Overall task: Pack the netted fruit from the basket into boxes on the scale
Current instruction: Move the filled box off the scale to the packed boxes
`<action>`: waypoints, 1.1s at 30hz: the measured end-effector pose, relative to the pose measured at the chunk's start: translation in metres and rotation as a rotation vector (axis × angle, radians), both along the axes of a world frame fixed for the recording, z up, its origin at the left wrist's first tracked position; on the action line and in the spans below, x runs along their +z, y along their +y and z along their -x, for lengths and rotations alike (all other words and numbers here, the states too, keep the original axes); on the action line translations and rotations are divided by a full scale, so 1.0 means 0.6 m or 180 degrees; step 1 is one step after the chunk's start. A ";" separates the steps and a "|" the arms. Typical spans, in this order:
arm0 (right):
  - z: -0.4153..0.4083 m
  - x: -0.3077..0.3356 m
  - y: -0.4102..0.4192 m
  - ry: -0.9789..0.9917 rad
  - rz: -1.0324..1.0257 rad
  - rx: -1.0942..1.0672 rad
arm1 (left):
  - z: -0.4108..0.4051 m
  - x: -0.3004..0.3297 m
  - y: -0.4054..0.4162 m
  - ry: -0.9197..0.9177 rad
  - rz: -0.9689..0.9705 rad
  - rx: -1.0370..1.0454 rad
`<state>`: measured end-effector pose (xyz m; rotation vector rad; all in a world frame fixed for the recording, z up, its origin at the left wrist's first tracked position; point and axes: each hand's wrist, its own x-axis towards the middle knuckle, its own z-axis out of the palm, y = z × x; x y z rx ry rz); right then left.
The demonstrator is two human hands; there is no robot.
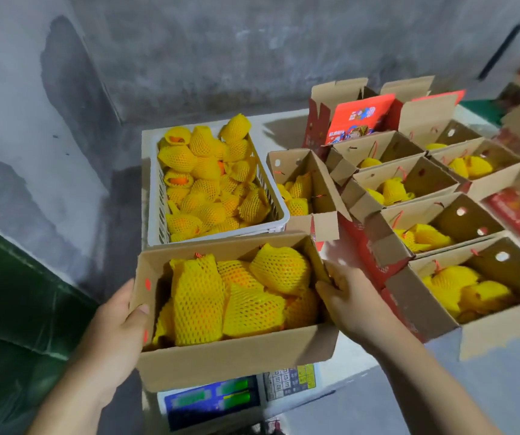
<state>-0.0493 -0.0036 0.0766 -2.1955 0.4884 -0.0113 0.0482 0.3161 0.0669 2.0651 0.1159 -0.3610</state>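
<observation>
A cardboard box filled with fruit in yellow foam nets sits over the scale, whose display and keypad show below the box's front. My left hand grips the box's left wall, thumb over the rim. My right hand grips the right wall, fingers curled over its edge. Behind the box stands a white plastic basket piled with several more netted fruit.
Several open cardboard boxes holding netted fruit stand in rows to the right, with one smaller box beside the basket. Red printed cartons stand at the back. A grey wall and green floor strip lie to the left.
</observation>
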 end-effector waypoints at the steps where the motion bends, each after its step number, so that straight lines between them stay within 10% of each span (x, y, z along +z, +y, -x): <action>1: 0.018 0.008 -0.006 -0.0073 0.0004 -0.0057 | 0.003 0.006 -0.002 -0.0074 -0.0004 -0.0125; 16: 0.269 0.116 -0.175 -0.0696 0.0224 -0.1468 | 0.079 0.113 -0.239 -0.0447 0.0679 -0.1832; 33: 0.514 0.155 -0.676 -0.0947 0.0115 -0.2245 | 0.212 0.117 -0.817 -0.0558 0.0995 -0.2537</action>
